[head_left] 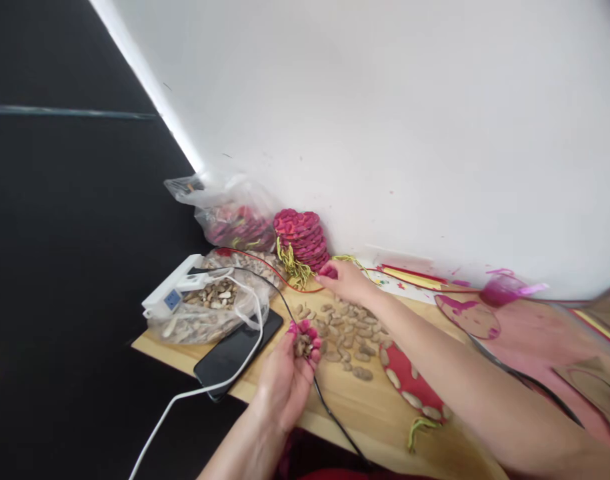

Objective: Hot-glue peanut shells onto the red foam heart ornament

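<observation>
The left hand (292,381) is cupping peanuts (303,345) in its curled grip over the bench (357,408); the right hand's (349,283) grip I cannot tell. The nearer plastic bag (182,328) is holding peanuts, the farther bag (222,188) magenta discs (242,230).

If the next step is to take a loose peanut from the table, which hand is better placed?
Probably the right hand: it is near the loose peanuts with nothing visibly held, while the left hand is cupped around brown, peanut-like pieces.
</observation>
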Demonstrator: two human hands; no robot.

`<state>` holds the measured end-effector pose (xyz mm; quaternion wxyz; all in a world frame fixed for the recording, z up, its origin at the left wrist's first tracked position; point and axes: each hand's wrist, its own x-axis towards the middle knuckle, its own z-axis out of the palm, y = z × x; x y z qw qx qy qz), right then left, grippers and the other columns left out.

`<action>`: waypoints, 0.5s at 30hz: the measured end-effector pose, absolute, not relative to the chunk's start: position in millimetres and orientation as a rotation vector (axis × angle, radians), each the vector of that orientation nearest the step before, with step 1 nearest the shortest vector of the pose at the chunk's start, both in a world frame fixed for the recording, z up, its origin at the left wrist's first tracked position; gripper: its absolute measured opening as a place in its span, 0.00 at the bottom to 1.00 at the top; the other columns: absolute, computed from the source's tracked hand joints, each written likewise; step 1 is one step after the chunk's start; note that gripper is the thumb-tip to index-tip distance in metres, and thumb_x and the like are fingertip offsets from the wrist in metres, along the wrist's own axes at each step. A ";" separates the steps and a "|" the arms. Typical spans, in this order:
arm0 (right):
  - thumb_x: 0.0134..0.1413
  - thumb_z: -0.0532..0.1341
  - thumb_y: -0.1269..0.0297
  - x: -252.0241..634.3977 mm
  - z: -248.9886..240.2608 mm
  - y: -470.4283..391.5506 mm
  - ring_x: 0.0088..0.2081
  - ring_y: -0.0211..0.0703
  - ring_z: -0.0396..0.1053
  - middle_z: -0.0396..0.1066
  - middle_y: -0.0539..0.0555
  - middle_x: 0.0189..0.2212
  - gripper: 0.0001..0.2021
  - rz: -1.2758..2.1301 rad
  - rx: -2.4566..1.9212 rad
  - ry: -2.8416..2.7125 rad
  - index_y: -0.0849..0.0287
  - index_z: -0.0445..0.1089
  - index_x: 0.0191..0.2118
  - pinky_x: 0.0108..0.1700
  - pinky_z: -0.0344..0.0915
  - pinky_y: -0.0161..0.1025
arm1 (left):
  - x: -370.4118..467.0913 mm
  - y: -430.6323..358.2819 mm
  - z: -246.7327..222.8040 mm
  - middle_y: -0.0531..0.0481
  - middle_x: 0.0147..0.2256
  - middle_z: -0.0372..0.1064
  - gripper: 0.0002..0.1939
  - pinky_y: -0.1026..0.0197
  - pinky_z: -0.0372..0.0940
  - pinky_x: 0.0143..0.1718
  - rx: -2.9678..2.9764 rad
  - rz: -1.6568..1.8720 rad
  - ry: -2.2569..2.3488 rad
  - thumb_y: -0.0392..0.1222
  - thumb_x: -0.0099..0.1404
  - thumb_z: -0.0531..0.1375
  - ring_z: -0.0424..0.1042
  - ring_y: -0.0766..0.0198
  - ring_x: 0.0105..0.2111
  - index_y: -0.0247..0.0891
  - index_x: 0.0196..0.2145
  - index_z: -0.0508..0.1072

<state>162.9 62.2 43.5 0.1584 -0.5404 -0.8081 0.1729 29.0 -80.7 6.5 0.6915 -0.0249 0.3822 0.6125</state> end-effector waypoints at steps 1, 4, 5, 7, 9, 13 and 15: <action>0.64 0.63 0.57 161.4 48.6 46.4 0.39 0.39 0.77 0.81 0.52 0.40 0.11 0.530 -1.475 -2.326 0.57 0.76 0.44 0.41 0.68 0.35 | 30.0 -77.6 7.5 0.44 0.32 0.72 0.13 0.68 0.70 0.24 -0.052 1.382 0.832 0.36 0.76 0.51 0.73 0.66 0.26 0.31 0.36 0.73; 0.60 0.66 0.60 156.4 55.4 2.0 0.36 0.41 0.75 0.79 0.52 0.34 0.07 0.609 -1.194 -2.388 0.57 0.77 0.41 0.41 0.66 0.37 | 34.4 -69.5 8.9 0.45 0.33 0.74 0.15 0.67 0.70 0.25 -0.040 1.423 0.758 0.38 0.78 0.50 0.72 0.67 0.26 0.32 0.37 0.73; 0.58 0.67 0.63 155.2 55.3 -9.1 0.37 0.42 0.74 0.78 0.52 0.34 0.05 0.576 -1.128 -2.411 0.58 0.77 0.39 0.42 0.66 0.39 | 36.5 -67.9 8.9 0.44 0.33 0.74 0.16 0.67 0.70 0.25 -0.040 1.436 0.737 0.38 0.78 0.49 0.73 0.66 0.26 0.32 0.37 0.73; 0.55 0.69 0.66 155.1 54.0 -24.5 0.40 0.45 0.73 0.77 0.54 0.36 0.04 0.526 -1.053 -2.421 0.58 0.77 0.37 0.45 0.65 0.42 | 41.3 -66.2 9.2 0.44 0.32 0.73 0.17 0.67 0.71 0.28 -0.036 1.455 0.741 0.38 0.78 0.48 0.73 0.67 0.27 0.32 0.35 0.72; 0.55 0.69 0.66 160.5 53.6 -34.8 0.44 0.47 0.73 0.77 0.55 0.39 0.06 0.545 -1.026 -2.359 0.58 0.78 0.40 0.48 0.66 0.44 | 43.8 -63.9 12.5 0.46 0.29 0.70 0.16 0.69 0.69 0.26 0.005 1.480 0.808 0.33 0.77 0.48 0.71 0.69 0.25 0.32 0.33 0.71; 0.62 0.64 0.60 192.0 52.1 -62.3 0.42 0.46 0.75 0.79 0.53 0.42 0.08 0.715 -1.118 -2.223 0.51 0.77 0.45 0.44 0.69 0.41 | 25.7 -39.0 45.6 0.54 0.24 0.62 0.15 0.73 0.52 0.16 0.172 1.628 0.904 0.30 0.76 0.49 0.60 0.74 0.18 0.35 0.31 0.67; 0.64 0.61 0.55 217.1 45.4 -82.3 0.33 0.44 0.74 0.79 0.51 0.34 0.09 0.804 -1.262 -2.190 0.49 0.78 0.39 0.35 0.69 0.40 | -0.2 -11.7 79.4 0.57 0.23 0.58 0.17 0.73 0.49 0.17 0.266 1.788 0.963 0.35 0.79 0.47 0.55 0.76 0.17 0.37 0.30 0.65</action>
